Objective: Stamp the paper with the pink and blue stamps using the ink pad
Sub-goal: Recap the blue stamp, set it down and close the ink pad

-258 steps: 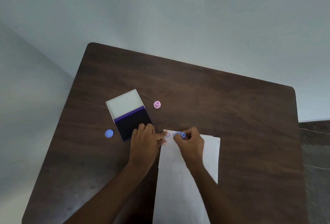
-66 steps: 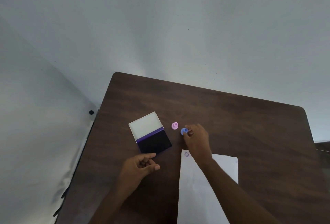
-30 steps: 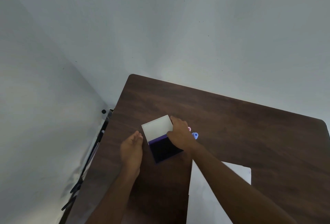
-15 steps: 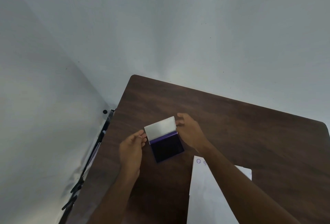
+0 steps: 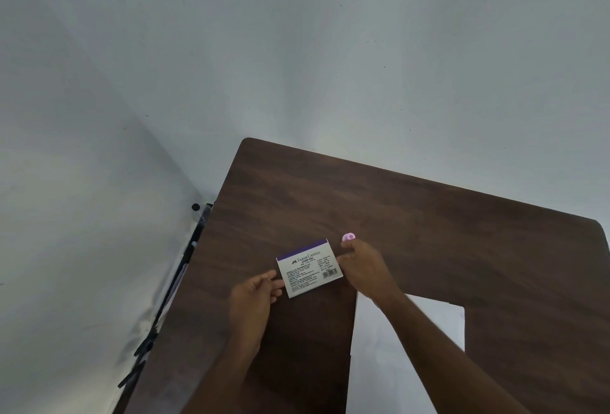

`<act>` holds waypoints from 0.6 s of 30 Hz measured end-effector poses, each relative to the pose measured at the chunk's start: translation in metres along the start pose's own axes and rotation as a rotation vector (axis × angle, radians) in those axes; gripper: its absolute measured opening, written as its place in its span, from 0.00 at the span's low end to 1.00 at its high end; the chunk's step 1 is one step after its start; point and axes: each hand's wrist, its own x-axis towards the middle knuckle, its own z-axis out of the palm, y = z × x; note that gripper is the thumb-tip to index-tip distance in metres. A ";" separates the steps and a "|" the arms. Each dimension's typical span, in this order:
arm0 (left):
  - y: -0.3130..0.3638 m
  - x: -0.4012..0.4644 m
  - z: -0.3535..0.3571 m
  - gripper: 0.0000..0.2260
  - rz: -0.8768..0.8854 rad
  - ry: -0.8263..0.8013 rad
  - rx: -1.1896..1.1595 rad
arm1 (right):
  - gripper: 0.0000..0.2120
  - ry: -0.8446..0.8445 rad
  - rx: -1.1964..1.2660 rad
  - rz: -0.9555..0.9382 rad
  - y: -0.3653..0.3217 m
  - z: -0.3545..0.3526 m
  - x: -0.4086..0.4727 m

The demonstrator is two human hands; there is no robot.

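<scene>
The ink pad [image 5: 309, 268] lies on the dark wooden table [image 5: 429, 232] with its white printed lid folded down over it. My left hand [image 5: 255, 293] touches the pad's left edge with its fingertips. My right hand [image 5: 364, 268] rests against the pad's right edge. The pink stamp [image 5: 348, 236] stands just beyond my right hand's fingers. The white paper [image 5: 412, 347] lies near me on the right, partly under my right forearm. The blue stamp is hidden from view.
The table's left edge runs beside a pale wall, with dark cables [image 5: 158, 324] in the gap. A pale wall stands behind the table's far edge.
The ink pad's lid has swung down from open to shut over the dark pad. Both hands stay at the pad's sides. The camera view has shifted slightly.
</scene>
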 end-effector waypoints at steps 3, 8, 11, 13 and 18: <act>-0.002 -0.001 0.000 0.10 0.000 -0.001 0.022 | 0.11 -0.012 0.034 0.019 0.001 0.003 -0.002; -0.005 0.002 0.002 0.10 -0.011 0.005 0.046 | 0.09 0.001 0.083 0.050 0.001 0.005 -0.001; -0.005 0.003 0.004 0.10 -0.019 0.009 0.047 | 0.08 0.001 0.036 0.040 0.004 0.004 0.001; -0.004 0.003 0.004 0.10 -0.021 0.013 0.050 | 0.09 -0.001 0.048 0.056 0.004 0.005 0.002; -0.006 0.002 0.004 0.11 0.033 0.050 0.075 | 0.14 0.089 -0.034 -0.009 0.003 0.006 -0.001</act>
